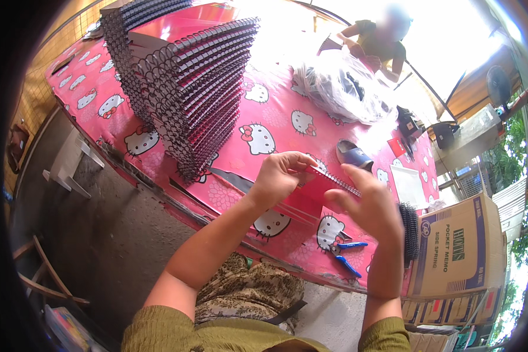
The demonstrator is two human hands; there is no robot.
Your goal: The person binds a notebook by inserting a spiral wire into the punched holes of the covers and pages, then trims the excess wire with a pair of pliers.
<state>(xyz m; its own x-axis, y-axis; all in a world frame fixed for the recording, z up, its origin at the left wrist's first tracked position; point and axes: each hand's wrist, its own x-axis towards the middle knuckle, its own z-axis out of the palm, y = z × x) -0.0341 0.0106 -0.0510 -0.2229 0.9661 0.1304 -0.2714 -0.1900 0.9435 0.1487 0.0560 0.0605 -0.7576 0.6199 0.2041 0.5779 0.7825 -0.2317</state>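
You pinch the red notebook [318, 186] by its left end with your left hand [278, 176]; right hand [372, 208], fingers half-curled, steadies its coil end. Held over the near table [229, 196]; cutters [347, 255] lie near right.

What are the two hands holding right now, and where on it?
Both hold one red spiral-bound notepad: the left hand pinches its left end, and the right hand grips its right end by the black wire spine.

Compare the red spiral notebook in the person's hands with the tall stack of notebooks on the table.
The red notebook is a single one, held up by the left hand and right hand; the stack holds many and rests on the table. The stack leans, fanned out. Both have dark wire spiral bindings.
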